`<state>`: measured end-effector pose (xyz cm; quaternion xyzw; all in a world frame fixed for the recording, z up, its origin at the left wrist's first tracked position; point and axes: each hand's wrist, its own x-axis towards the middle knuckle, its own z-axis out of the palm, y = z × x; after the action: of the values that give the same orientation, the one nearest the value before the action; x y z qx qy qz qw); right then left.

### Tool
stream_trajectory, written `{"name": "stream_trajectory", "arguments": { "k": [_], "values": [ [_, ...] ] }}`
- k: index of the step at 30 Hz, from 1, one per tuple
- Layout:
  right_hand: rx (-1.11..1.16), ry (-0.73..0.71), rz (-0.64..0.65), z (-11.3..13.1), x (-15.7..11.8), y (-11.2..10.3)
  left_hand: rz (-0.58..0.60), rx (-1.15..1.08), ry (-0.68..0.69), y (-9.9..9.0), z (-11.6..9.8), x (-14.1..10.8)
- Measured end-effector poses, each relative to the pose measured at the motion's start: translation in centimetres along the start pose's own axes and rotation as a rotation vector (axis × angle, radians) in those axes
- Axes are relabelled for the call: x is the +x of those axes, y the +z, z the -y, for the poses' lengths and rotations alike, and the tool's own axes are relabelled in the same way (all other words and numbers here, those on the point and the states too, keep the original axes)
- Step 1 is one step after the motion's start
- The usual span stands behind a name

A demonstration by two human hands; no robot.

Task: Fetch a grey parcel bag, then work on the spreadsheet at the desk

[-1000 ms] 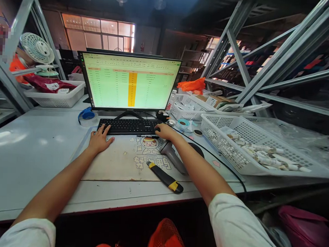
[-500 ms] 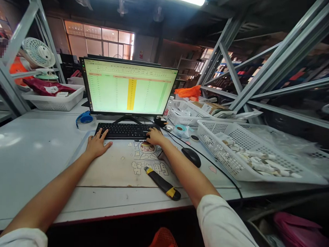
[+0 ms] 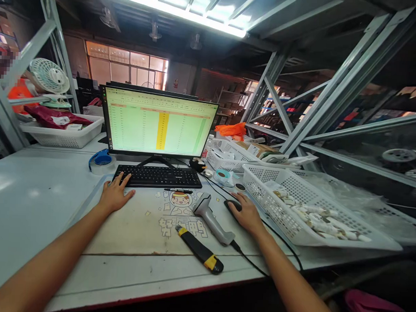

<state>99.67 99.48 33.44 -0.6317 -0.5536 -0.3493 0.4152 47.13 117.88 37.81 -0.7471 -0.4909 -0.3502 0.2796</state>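
Observation:
My left hand (image 3: 114, 197) lies with spread fingers at the left end of a black keyboard (image 3: 159, 177), its fingertips on the keys. On the right, my right hand (image 3: 247, 214) is curled over a black computer mouse (image 3: 232, 207), which it partly hides. Between my hands a grey barcode scanner (image 3: 213, 222) lies on a printed desk mat (image 3: 130, 233), its cable running right. A black and yellow utility knife (image 3: 198, 249) rests beside the scanner. Just below the keyboard is a dark pen (image 3: 178, 191). Behind it, a monitor (image 3: 136, 126) displays a spreadsheet with one yellow column.
A white basket (image 3: 277, 213) with small pale pieces stands at the right, with another basket (image 3: 221, 163) behind it. Tape rolls (image 3: 103, 161) sit left of the monitor. A white basket (image 3: 63, 135) and a fan (image 3: 49, 75) are at far left, near a person in orange.
My right hand has left the keyboard's right end and moved right and nearer onto the mouse. The scanner, formerly mostly behind my forearm, now shows. My left hand remains at the keyboard.

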Motion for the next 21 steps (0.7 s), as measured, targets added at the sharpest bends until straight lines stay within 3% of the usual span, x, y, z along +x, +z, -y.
{"name": "stream_trajectory", "arguments": {
  "k": [3, 6, 14, 21],
  "values": [
    [0.04, 0.023, -0.087, -1.8, -2.1, 1.8, -0.009, -0.001, 0.006, 0.2, 0.1, 0.0],
    [0.04, 0.046, -0.106, -2.0, -2.7, 2.7, -0.012, -0.013, 0.003, 0.4, 0.1, 0.0],
    [0.027, 0.035, 0.008, -1.0, -3.0, 2.0, -0.036, -0.016, 0.016, 0.7, 0.3, 0.3],
    [0.06, -0.022, -0.015, -1.3, -2.9, 2.4, -0.025, 0.01, 0.018, 0.7, 0.2, 0.4]
  ]
}}
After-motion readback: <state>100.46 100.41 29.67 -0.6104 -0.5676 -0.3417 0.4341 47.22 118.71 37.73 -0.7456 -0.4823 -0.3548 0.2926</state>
